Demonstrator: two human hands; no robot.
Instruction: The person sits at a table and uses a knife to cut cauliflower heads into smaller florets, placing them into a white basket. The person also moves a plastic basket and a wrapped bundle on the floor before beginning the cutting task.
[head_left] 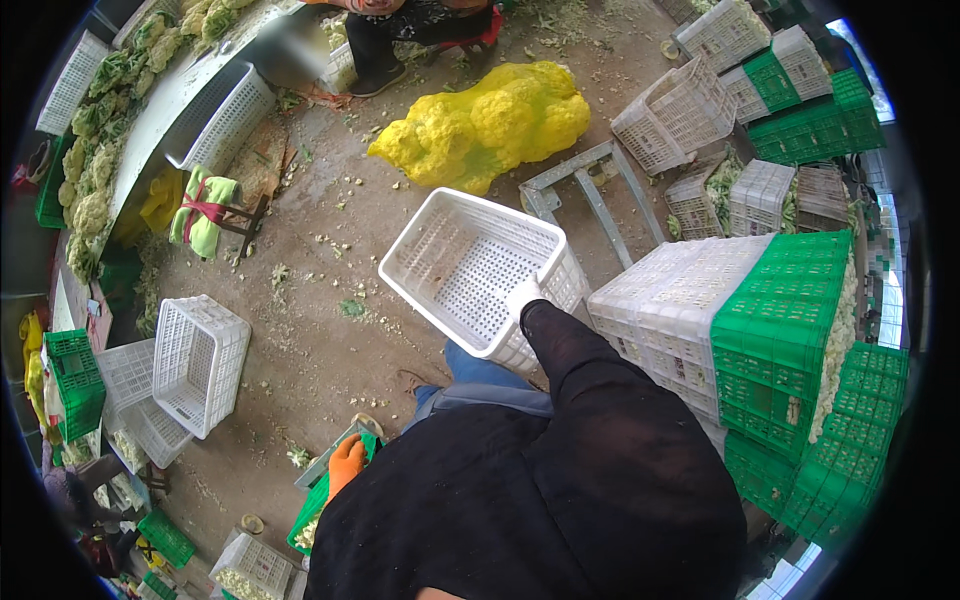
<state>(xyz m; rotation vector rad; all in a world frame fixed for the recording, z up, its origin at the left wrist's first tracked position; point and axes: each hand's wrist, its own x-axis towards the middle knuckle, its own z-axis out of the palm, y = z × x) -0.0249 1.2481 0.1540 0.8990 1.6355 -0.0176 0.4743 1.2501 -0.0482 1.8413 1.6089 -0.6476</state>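
My right hand (522,296), in a white glove, grips the near right rim of a white plastic crate (470,325). The crate is tilted so that its inside and slotted bottom face me, and nothing lies in it. Low on the left, beside my body, my left hand (347,462) wears an orange glove and is closed over the edge of a green crate (312,512). Pale cauliflower pieces show in that green crate; my black-clothed body hides most of it.
Yellow net sacks (485,125) of cauliflower lie ahead, near a grey metal frame (590,185). Stacked white and green crates (775,330) stand close on my right. White crates (200,365) and a small stool with a green cushion (205,212) are on the left. A person (425,30) sits at the far side.
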